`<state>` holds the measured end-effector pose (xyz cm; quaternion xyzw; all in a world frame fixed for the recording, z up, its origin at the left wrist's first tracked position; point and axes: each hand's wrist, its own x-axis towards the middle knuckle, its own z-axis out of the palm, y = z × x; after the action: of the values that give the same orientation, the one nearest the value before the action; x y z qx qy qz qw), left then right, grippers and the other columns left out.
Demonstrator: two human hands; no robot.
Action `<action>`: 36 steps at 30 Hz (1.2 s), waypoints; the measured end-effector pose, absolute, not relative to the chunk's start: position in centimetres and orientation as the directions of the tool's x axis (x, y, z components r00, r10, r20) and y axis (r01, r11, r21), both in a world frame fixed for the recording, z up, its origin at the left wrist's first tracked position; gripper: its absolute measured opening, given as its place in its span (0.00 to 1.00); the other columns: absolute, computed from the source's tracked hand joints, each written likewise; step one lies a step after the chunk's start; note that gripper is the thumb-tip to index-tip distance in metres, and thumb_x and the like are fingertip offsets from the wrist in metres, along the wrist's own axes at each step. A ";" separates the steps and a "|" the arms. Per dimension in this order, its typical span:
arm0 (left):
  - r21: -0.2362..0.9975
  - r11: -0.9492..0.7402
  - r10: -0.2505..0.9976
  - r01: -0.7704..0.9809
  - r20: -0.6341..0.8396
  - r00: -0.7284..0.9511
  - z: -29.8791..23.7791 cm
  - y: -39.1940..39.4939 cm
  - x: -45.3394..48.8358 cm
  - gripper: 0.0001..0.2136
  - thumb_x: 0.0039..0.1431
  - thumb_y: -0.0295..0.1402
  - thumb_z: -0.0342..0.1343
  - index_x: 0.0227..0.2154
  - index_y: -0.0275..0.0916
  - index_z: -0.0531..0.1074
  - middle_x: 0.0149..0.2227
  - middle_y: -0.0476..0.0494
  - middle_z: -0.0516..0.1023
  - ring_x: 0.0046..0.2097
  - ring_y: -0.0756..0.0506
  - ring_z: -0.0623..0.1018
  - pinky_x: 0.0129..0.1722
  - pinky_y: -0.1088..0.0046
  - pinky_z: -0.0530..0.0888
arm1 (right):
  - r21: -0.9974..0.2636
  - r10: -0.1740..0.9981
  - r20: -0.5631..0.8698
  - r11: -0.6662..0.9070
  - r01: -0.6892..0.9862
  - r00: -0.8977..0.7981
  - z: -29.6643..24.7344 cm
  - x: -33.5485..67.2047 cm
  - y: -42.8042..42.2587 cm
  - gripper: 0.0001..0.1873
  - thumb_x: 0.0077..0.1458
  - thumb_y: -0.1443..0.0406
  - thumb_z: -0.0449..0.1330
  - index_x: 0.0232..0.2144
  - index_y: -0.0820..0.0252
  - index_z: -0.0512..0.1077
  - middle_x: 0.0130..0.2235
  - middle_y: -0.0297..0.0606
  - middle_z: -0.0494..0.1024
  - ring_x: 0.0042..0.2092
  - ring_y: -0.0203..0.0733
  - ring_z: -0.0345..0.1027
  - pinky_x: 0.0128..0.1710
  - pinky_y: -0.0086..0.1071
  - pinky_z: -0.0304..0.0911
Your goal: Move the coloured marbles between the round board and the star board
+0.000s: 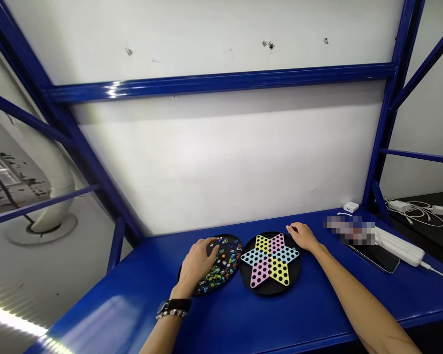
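My left hand [199, 263], with a watch and a beaded bracelet at the wrist, is over the left part of a round black tray [231, 238]. Its thumb stands apart from the fingers, and no marble shows in it. Many coloured glass marbles [221, 270] lie loose in the tray, some hidden by the hand. Right of it sits a Chinese checkers board [269, 257], a star of yellow, pink and blue points with black holes on a round black base. At its upper right rim my right hand [302, 236] rests with curled fingers; their inside is hidden.
On the blue table [214, 324], a dark phone [376, 258], a white power strip [400, 246] and a small white adapter [351, 207] lie at the right. Blue frame bars [221, 83] and a white panel [225, 157] rise behind. White cables [415, 209] lie farther right.
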<state>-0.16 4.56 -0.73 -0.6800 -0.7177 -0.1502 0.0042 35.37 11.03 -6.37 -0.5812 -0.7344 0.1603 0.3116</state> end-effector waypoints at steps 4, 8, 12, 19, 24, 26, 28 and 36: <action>0.109 0.082 0.989 0.991 0.114 -0.095 -2.5 4.9 -2.1 0.29 0.64 0.48 0.38 0.63 0.39 0.59 0.65 0.39 0.60 0.65 0.35 0.60 0.62 0.49 0.59 | -0.593 0.947 0.291 0.288 0.752 -0.133 -6.4 35.4 10.9 0.24 0.65 0.54 0.46 0.21 0.58 0.62 0.27 0.35 0.72 0.31 0.37 0.64 0.30 0.29 0.50; 0.116 0.077 0.996 0.990 -0.041 -0.073 -4.7 5.2 -2.4 0.30 0.64 0.50 0.36 0.65 0.41 0.54 0.69 0.40 0.50 0.69 0.37 0.52 0.64 0.46 0.53 | -0.589 0.947 0.293 0.288 0.755 -0.133 -6.5 35.5 10.9 0.23 0.64 0.54 0.46 0.20 0.58 0.62 0.27 0.35 0.72 0.30 0.37 0.64 0.31 0.29 0.50; 0.152 0.040 0.998 0.988 -0.053 -0.033 -5.5 5.2 -1.9 0.29 0.65 0.48 0.35 0.66 0.44 0.51 0.70 0.42 0.47 0.70 0.38 0.48 0.64 0.44 0.51 | -0.594 0.948 0.288 0.289 0.751 -0.137 -6.6 35.6 11.1 0.23 0.64 0.54 0.46 0.22 0.58 0.64 0.27 0.35 0.73 0.31 0.37 0.65 0.31 0.29 0.51; 0.206 -0.039 0.998 0.978 -0.029 0.046 -5.1 4.6 -1.8 0.26 0.68 0.47 0.33 0.65 0.49 0.54 0.69 0.47 0.49 0.69 0.40 0.50 0.65 0.45 0.51 | -0.586 0.945 0.292 0.297 0.754 -0.144 -6.8 35.7 11.2 0.23 0.64 0.54 0.46 0.23 0.57 0.68 0.29 0.36 0.75 0.32 0.38 0.66 0.31 0.29 0.51; 0.238 -0.069 0.997 0.969 -0.019 0.075 -5.1 4.4 -1.8 0.25 0.68 0.47 0.33 0.64 0.50 0.57 0.69 0.48 0.52 0.69 0.39 0.52 0.65 0.45 0.51 | -0.579 0.951 0.274 0.280 0.766 -0.140 -6.5 35.6 11.1 0.23 0.65 0.53 0.47 0.25 0.57 0.70 0.30 0.37 0.75 0.33 0.39 0.66 0.32 0.29 0.52; 0.263 -0.069 0.997 0.962 -0.017 0.076 -5.1 4.4 -1.7 0.25 0.68 0.46 0.32 0.63 0.50 0.58 0.68 0.49 0.53 0.69 0.39 0.53 0.65 0.44 0.51 | -0.575 0.951 0.274 0.280 0.769 -0.142 -6.5 35.6 11.1 0.23 0.65 0.53 0.47 0.25 0.57 0.70 0.30 0.37 0.75 0.33 0.39 0.66 0.32 0.29 0.52; 0.305 -0.069 0.998 0.950 0.019 0.066 -4.8 4.3 -1.6 0.25 0.67 0.46 0.33 0.62 0.48 0.60 0.67 0.48 0.57 0.68 0.40 0.56 0.65 0.48 0.53 | -0.571 0.950 0.278 0.282 0.771 -0.141 -6.5 35.6 11.1 0.22 0.64 0.53 0.47 0.24 0.57 0.70 0.31 0.37 0.75 0.33 0.39 0.66 0.32 0.28 0.52; 0.324 0.108 0.814 0.940 0.514 -0.271 -2.1 3.1 -2.4 0.20 0.64 0.41 0.41 0.53 0.41 0.66 0.57 0.41 0.71 0.57 0.39 0.70 0.56 0.60 0.67 | -0.571 0.944 0.299 0.292 0.768 -0.137 -6.5 35.5 11.1 0.21 0.63 0.54 0.49 0.22 0.57 0.66 0.28 0.35 0.74 0.31 0.37 0.65 0.32 0.29 0.52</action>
<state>-2.43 3.15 -2.08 -0.5948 -0.7372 -0.3034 0.1035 35.53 11.10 -6.55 -0.5779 -0.7405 0.1414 0.3125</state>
